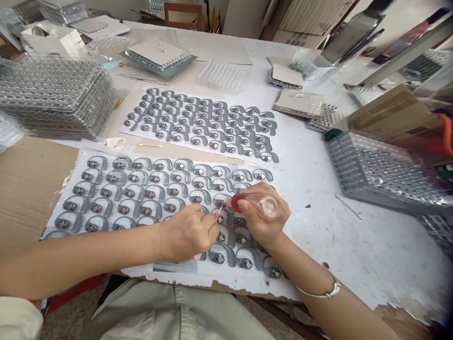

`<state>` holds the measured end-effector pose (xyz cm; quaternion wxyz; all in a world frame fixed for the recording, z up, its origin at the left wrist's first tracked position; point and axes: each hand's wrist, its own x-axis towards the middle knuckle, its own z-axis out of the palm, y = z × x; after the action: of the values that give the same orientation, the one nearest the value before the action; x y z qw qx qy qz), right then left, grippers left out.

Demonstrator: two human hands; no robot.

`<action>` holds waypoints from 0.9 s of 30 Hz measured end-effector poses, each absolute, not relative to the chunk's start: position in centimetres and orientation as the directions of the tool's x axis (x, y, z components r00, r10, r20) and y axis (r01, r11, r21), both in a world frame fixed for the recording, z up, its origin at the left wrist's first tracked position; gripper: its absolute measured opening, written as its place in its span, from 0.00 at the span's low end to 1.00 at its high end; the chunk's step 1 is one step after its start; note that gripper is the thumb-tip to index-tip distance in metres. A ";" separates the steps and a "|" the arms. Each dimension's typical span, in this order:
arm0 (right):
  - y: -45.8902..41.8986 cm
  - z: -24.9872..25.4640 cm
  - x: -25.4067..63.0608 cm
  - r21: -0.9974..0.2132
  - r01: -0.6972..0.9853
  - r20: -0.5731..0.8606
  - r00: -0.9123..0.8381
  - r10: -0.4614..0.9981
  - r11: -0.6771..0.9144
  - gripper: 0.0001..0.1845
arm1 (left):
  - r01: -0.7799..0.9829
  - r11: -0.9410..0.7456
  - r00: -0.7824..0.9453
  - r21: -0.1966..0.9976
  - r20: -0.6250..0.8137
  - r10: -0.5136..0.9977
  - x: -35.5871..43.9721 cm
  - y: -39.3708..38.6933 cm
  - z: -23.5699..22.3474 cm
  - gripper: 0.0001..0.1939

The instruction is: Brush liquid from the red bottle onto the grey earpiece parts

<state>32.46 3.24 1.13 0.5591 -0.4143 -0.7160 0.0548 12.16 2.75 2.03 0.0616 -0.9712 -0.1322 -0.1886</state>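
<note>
My left hand [194,231] is closed round a thin pink stick tool [217,216] with a fine yellowish tip; its other end shows below the fist. In my right hand [269,229] is a small clear squeeze bottle [267,206] with a red front part, tilted so that its nozzle points left. Nozzle and tool tip meet over one of the grey hook-shaped pieces; I cannot tell whether they touch it. Such grey pieces [152,191], each with a round shiny part, lie in rows on a white sheet [79,158] under my hands.
Beyond lies a second sheet [136,99] with similar rows. A tall stack of clear trays [46,94] stands at left, another tray stack [392,170] at right. A cotton swab [150,146] lies between the sheets, a thin stick [348,208] at right. Cardboard [28,184] covers the left side.
</note>
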 end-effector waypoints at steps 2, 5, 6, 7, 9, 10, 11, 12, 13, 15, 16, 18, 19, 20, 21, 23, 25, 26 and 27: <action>3.2 1.2 32.5 -0.541 0.532 0.759 -0.024 0.651 0.651 0.07 | 0.288 -0.956 0.881 -0.060 0.409 0.240 12.2 2.8 2.1 0.08; 3.3 1.2 32.7 -0.539 0.528 0.771 -0.004 0.637 0.656 0.06 | 0.289 -0.957 0.862 -0.038 0.444 0.242 12.2 2.8 2.0 0.10; 3.3 1.1 32.8 -0.537 0.530 0.775 0.002 0.632 0.657 0.06 | 0.287 -0.957 0.863 -0.036 0.444 0.242 12.2 2.8 2.0 0.10; 3.3 1.0 32.9 -0.534 0.533 0.777 0.004 0.630 0.656 0.06 | 0.287 -0.957 0.865 -0.036 0.439 0.242 12.2 2.8 2.0 0.10; 3.3 0.8 33.1 -0.537 0.539 0.772 0.002 0.636 0.649 0.05 | 0.287 -0.957 0.868 -0.039 0.433 0.242 12.1 2.8 2.1 0.10; 3.3 0.8 33.2 -0.540 0.539 0.768 0.002 0.641 0.646 0.05 | 0.286 -0.958 0.869 -0.038 0.431 0.242 12.1 2.8 2.1 0.10; 3.3 0.7 33.3 -0.543 0.539 0.764 -0.002 0.645 0.644 0.05 | 0.285 -0.958 0.868 -0.035 0.433 0.242 12.1 2.8 2.1 0.09; 3.4 0.6 33.3 -0.543 0.540 0.763 -0.004 0.647 0.643 0.05 | 0.284 -0.958 0.868 -0.031 0.432 0.243 12.1 2.7 2.1 0.09; 3.4 0.6 33.3 -0.541 0.541 0.764 -0.004 0.645 0.644 0.05 | 0.281 -0.959 0.869 -0.027 0.430 0.243 12.1 2.7 2.1 0.09; 3.4 0.5 33.3 -0.533 0.544 0.768 -0.009 0.640 0.648 0.05 | 0.278 -0.960 0.876 -0.027 0.418 0.242 12.1 2.7 2.1 0.08; 3.4 0.5 33.3 -0.531 0.543 0.769 -0.012 0.639 0.650 0.05 | 0.276 -0.961 0.880 -0.030 0.410 0.239 12.1 2.7 2.1 0.08; 3.4 0.5 33.2 -0.533 0.536 0.770 -0.013 0.638 0.655 0.06 | 0.276 -0.961 0.883 -0.037 0.405 0.238 12.1 2.8 2.1 0.08; 3.4 0.5 33.2 -0.535 0.532 0.769 -0.014 0.639 0.656 0.06 | 0.279 -0.959 0.881 -0.037 0.408 0.241 12.1 2.8 2.1 0.08; 3.4 0.5 33.2 -0.538 0.529 0.769 -0.011 0.640 0.656 0.06 | 0.284 -0.958 0.876 -0.035 0.416 0.245 12.1 2.8 2.1 0.09; 3.4 0.5 33.1 -0.541 0.527 0.768 -0.008 0.640 0.656 0.06 | 0.288 -0.957 0.870 -0.032 0.427 0.248 12.2 2.8 2.1 0.09; 3.3 0.6 33.0 -0.542 0.527 0.768 -0.006 0.640 0.655 0.06 | 0.293 -0.956 0.859 -0.024 0.445 0.252 12.2 2.7 2.1 0.10; 3.3 0.7 32.9 -0.534 0.533 0.772 -0.008 0.635 0.656 0.06 | 0.296 -0.955 0.851 -0.020 0.459 0.254 12.3 2.7 2.1 0.10; 3.3 0.7 32.9 -0.529 0.537 0.774 -0.011 0.633 0.657 0.06 | 0.299 -0.954 0.848 -0.020 0.465 0.256 12.3 2.7 2.1 0.10; 3.3 0.8 32.8 -0.525 0.540 0.777 -0.013 0.630 0.658 0.07 | 0.304 -0.953 0.845 -0.021 0.467 0.259 12.3 2.7 2.1 0.09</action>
<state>32.81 3.28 0.78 0.5695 -0.4116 -0.7104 0.0396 12.31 2.70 2.15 0.0470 -0.9594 -0.1466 -0.2362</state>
